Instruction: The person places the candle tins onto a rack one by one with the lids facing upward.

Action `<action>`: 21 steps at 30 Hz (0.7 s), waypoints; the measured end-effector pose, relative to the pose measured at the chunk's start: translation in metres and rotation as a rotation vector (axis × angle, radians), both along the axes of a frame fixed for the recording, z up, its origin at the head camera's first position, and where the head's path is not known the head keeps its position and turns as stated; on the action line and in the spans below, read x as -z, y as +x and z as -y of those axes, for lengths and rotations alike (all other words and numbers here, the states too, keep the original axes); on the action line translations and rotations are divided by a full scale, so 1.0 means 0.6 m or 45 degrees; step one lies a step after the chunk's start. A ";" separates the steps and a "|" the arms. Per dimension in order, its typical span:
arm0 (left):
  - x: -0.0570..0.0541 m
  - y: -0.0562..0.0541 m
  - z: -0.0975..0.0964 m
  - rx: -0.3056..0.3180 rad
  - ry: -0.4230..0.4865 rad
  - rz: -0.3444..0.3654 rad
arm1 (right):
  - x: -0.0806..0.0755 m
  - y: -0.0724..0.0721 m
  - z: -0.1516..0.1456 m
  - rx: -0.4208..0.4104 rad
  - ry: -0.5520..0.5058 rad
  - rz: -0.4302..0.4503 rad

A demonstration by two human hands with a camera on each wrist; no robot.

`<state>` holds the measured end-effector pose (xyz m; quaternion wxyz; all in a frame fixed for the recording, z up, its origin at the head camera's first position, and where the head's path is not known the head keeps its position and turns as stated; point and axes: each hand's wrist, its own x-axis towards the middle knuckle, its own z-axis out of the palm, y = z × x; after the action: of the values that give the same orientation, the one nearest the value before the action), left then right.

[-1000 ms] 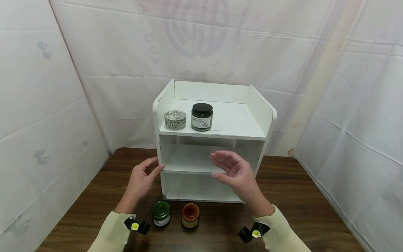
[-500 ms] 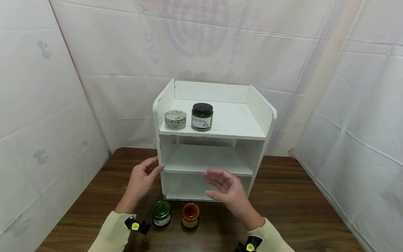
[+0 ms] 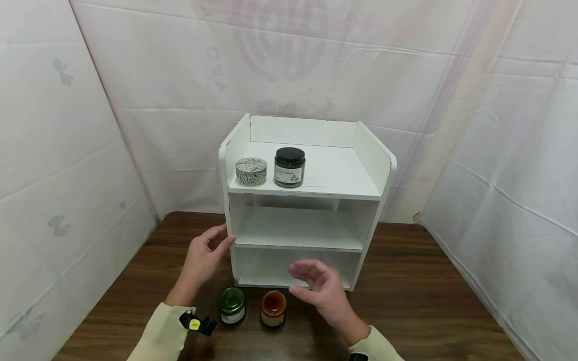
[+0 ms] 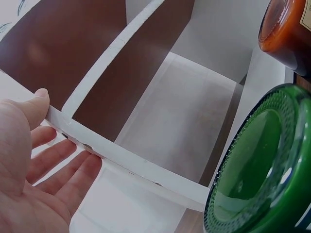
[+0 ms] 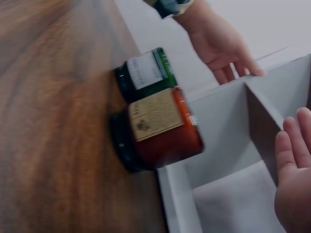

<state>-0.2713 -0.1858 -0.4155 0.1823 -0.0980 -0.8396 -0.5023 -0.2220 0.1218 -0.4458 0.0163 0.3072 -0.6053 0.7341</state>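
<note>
Hands (image 3: 202, 258) at white shelf (image 3: 300, 227)

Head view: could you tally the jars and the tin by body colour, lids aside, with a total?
Orange: 1 (orange glass jar)
Green: 2 (bright green glass jar, black-lidded scented candle jar)
Grey-and-white pattern: 1 (round patterned tin)
Total: 4

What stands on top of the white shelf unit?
On top of the white shelf unit stand a round patterned container and, right of it, a black-lidded candle jar. Whatever lies beneath or just behind them is hidden.
</note>
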 end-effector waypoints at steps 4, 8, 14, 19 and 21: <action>0.000 0.000 0.000 -0.001 0.000 0.005 | 0.016 0.004 0.007 0.030 0.023 0.012; 0.000 0.000 0.000 -0.004 -0.002 0.002 | 0.032 0.008 0.015 0.052 0.022 0.044; 0.000 0.000 0.000 0.011 0.013 -0.001 | 0.052 0.014 0.026 0.095 0.031 0.058; 0.001 0.000 0.000 0.008 0.010 -0.008 | 0.062 0.020 0.033 0.136 0.036 0.229; 0.001 0.001 0.000 0.008 0.009 -0.008 | 0.066 0.022 0.036 0.153 0.036 0.289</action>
<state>-0.2710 -0.1858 -0.4161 0.1836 -0.1016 -0.8369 -0.5055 -0.2091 0.1003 -0.4857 -0.0127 0.1856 -0.6309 0.7532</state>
